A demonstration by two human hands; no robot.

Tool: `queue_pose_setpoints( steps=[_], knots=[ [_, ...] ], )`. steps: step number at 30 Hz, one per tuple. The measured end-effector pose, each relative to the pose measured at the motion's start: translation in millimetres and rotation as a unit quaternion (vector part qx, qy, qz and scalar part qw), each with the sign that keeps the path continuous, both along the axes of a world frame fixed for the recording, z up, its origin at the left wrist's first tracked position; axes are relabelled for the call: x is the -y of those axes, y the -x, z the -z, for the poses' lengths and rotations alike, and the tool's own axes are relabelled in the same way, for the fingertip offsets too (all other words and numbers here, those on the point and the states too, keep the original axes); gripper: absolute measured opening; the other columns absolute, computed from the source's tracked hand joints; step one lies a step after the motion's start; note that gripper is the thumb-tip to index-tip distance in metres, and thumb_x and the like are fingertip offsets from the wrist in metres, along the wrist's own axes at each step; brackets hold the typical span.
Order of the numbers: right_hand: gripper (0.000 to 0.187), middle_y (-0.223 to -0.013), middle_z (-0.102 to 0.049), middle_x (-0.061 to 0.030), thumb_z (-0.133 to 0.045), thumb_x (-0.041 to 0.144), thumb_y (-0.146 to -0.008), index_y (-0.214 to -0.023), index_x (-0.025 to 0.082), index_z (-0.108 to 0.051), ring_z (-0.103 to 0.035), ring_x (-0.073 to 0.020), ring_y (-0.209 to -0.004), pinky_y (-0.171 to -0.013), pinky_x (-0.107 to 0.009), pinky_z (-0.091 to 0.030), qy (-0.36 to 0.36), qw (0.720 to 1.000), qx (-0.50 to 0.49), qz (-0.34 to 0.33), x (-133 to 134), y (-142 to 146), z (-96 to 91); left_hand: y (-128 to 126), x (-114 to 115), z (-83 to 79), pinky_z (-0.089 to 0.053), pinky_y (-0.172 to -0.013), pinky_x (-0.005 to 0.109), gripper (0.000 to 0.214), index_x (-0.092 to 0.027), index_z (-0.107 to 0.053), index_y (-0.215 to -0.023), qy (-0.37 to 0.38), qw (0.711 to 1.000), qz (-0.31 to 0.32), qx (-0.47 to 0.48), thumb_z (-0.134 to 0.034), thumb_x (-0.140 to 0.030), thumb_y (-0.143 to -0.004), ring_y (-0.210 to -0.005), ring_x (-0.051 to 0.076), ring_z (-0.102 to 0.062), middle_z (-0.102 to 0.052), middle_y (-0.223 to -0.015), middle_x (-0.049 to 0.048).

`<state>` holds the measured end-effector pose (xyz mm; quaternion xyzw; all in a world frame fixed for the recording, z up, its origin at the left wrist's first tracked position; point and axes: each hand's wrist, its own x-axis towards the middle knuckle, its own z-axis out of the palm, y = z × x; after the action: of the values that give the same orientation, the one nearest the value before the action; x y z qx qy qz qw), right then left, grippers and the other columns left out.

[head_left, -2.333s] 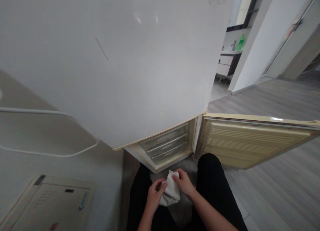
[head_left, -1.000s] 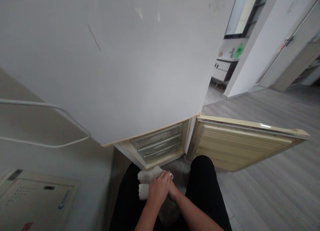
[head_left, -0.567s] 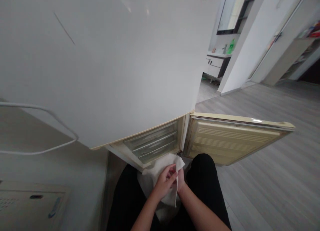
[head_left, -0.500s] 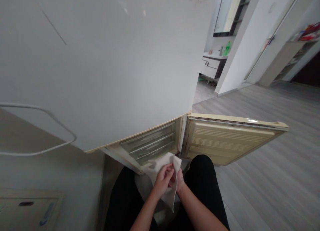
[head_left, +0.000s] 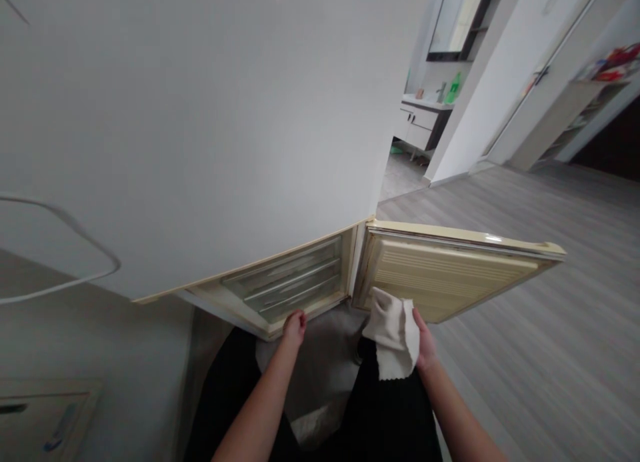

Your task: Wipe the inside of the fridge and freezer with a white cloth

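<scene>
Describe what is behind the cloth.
Behind the cloth are the open door and a black trouser leg. It covers part of each, and part of the right hand, so those parts cannot be seen.

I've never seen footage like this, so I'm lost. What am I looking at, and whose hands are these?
There is no machine: these are the bare hands of a person wearing the camera on their head, so every picture looks forward and down from there. The right hand holds a cream-white cloth with a wavy edge, in front of an open, pale-yellow ribbed door. The left hand is at the lower rim of a whitish compartment; whether it touches is unclear. Below are black-trousered legs, and a grey wood-look floor spreads to the right.
</scene>
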<state>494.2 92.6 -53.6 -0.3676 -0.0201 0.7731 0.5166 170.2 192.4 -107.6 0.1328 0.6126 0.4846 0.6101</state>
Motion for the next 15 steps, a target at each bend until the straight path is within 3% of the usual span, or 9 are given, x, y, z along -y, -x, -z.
queue_pose_setpoints(
  steps=[4, 9, 15],
  knots=[
    [0.059, -0.113, -0.076, -0.0150, -0.026, 0.054, -0.104, -0.125, 0.016, -0.065, -0.072, -0.0247, -0.111, -0.105, -0.049, -0.052, 0.019, 0.999, -0.025, -0.027, 0.8, -17.0, 2.1, 22.4, -41.9, 0.8, -0.050, -0.057, 0.023, 0.018, -0.014, -0.062, -0.101, 0.036, 0.994, -0.100, -0.006, -0.063, -0.032, -0.097, -0.065, 0.009, -0.055, -0.061, -0.086, -0.0008],
    [0.053, -0.105, -0.078, -0.0119, -0.029, 0.049, -0.106, -0.117, 0.016, -0.069, -0.074, -0.0217, -0.105, -0.103, -0.043, -0.054, 0.008, 0.998, -0.055, -0.028, -14.0, -6.1, -3.8, 24.3, -87.5, -13.7, -0.054, -0.063, 0.026, 0.018, -0.014, -0.063, -0.098, 0.043, 0.992, -0.115, 0.042, -0.062, -0.032, -0.096, -0.072, 0.012, -0.061, -0.063, -0.088, 0.0006],
    [0.061, -0.109, -0.077, -0.0157, -0.027, 0.055, -0.104, -0.130, 0.013, -0.064, -0.075, -0.0254, -0.101, -0.100, -0.047, -0.055, 0.001, 0.996, -0.038, -0.081, -21.6, 3.6, -6.6, 18.8, -94.2, -13.5, -0.054, -0.066, 0.027, 0.018, -0.015, -0.063, -0.105, 0.031, 0.987, -0.140, 0.071, -0.060, -0.032, -0.097, -0.074, 0.013, -0.061, -0.062, -0.090, 0.0009]
  ],
)
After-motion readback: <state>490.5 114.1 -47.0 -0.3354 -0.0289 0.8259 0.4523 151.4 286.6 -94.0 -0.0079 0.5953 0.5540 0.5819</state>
